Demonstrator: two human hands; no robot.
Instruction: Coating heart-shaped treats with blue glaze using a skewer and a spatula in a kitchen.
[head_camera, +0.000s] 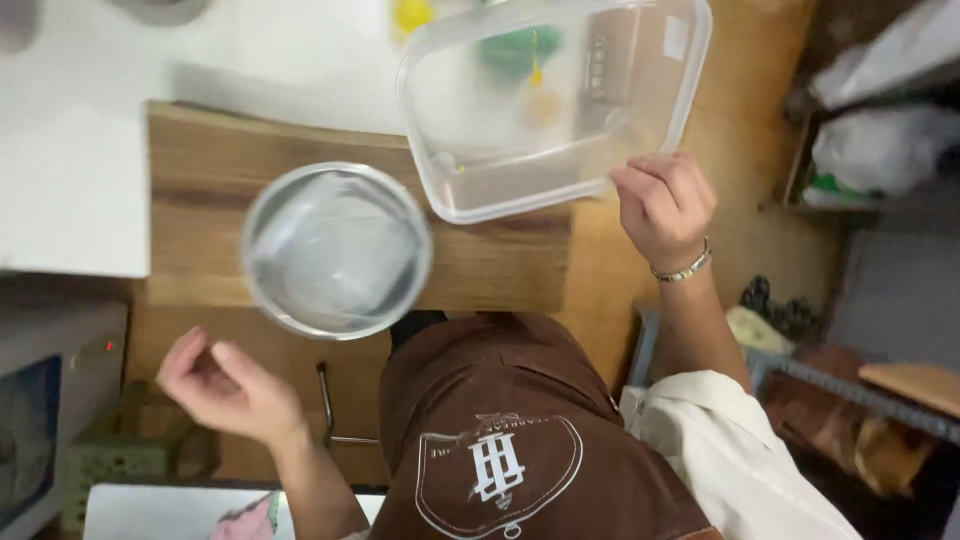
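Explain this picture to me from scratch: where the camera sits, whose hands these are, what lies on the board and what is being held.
There is only one picture, taken by a camera worn on a person's head and looking straight down, so you see their brown apron and their two bare hands. No machine is involved.

The right hand, with a bracelet on the wrist, grips the corner of a clear plastic container and holds it tilted above the worktop. The left hand is open and holds nothing; it hangs low, apart from the things on the board.

On the wooden cutting board sits a round metal bowl, with what looks like clear plastic film in or over it. The board lies on a wooden counter beside a white surface.
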